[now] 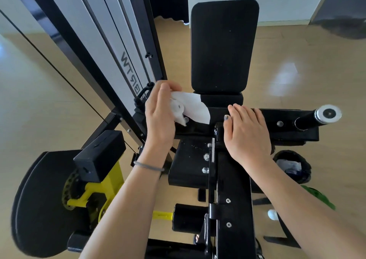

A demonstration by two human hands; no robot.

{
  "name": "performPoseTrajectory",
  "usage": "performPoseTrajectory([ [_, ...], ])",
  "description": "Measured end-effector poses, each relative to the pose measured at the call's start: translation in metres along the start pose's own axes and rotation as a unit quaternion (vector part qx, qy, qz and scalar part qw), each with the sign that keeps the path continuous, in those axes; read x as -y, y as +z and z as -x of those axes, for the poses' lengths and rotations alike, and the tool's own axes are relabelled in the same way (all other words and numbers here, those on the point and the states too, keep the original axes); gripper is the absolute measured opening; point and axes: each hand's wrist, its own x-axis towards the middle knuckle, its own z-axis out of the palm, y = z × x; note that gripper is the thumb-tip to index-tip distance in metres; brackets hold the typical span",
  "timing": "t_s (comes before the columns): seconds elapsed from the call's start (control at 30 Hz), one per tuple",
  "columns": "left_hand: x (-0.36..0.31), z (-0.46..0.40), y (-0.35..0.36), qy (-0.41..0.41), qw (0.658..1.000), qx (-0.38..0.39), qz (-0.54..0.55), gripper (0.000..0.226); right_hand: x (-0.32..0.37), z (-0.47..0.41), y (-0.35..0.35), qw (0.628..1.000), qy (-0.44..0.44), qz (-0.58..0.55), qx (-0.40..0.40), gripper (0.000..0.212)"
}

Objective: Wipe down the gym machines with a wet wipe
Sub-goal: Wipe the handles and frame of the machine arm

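At the centre of the frame, a person's left hand (pixel 158 116) curls its fingers (pixel 168 88) round a white wet wipe (pixel 195 108), working it over the capped left end of a black crossbar (pixel 277 118) on the gym machine (pixel 224 46), while the right hand (pixel 247 131) lies flat and relaxed on the bar, holding nothing. The step looks best done by wrapping the wipe fully round the cap and twisting, bracing with the right hand, then sweeping along the bar toward the chrome end cap (pixel 328 113) at right.

Bare floor (pixel 287 92) lay open right of the back pad (pixel 224 44). Left, the weight-stack frame (pixel 111 46) stood close, leaving a narrow gap. A bin (pixel 306 171) stood lower right.
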Motion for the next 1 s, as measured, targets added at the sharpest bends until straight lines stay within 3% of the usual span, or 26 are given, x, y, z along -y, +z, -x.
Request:
performPoseTrajectory([
  [0.07, 0.005, -0.004, -0.006, -0.058, 0.998, 0.037, 0.004, 0.032, 0.001, 0.001, -0.001, 1.000, 0.002, -0.003, -0.001, 0.057],
  [0.17, 0.005, 0.003, -0.006, -0.048, 0.996, 0.056, -0.042, 0.045, 0.002, 0.001, -0.002, 1.000, 0.002, -0.001, 0.001, 0.058],
  [0.23, -0.002, 0.014, -0.001, 0.012, 0.998, 0.031, -0.062, 0.046, 0.002, 0.000, -0.002, 1.000, 0.001, -0.005, -0.001, 0.057],
  [0.37, 0.006, 0.020, 0.003, 0.130, 0.984, 0.008, -0.125, 0.025, 0.002, 0.000, -0.002, 1.000, -0.001, 0.001, 0.003, 0.055],
  [0.57, 0.063, 0.004, -0.003, -0.006, 0.987, -0.013, -0.158, 0.026, 0.001, 0.001, -0.004, 1.000, -0.001, 0.007, 0.010, 0.055],
  [0.67, 0.052, 0.007, 0.003, 0.000, 0.986, -0.030, -0.165, 0.030, 0.001, 0.000, -0.005, 1.000, -0.002, 0.002, 0.006, 0.055],
  [0.83, 0.010, 0.016, 0.012, 0.128, 0.976, -0.060, -0.164, 0.031, 0.000, -0.002, -0.002, 1.000, -0.001, -0.002, 0.005, 0.054],
  [0.9, 0.017, 0.016, 0.010, 0.118, 0.976, -0.057, -0.175, 0.029, 0.001, 0.001, -0.002, 1.000, 0.000, -0.001, 0.005, 0.055],
  [1.0, 0.049, 0.018, 0.001, 0.024, 0.978, -0.059, -0.197, 0.025, 0.002, 0.001, -0.006, 1.000, -0.004, -0.006, 0.014, 0.056],
])
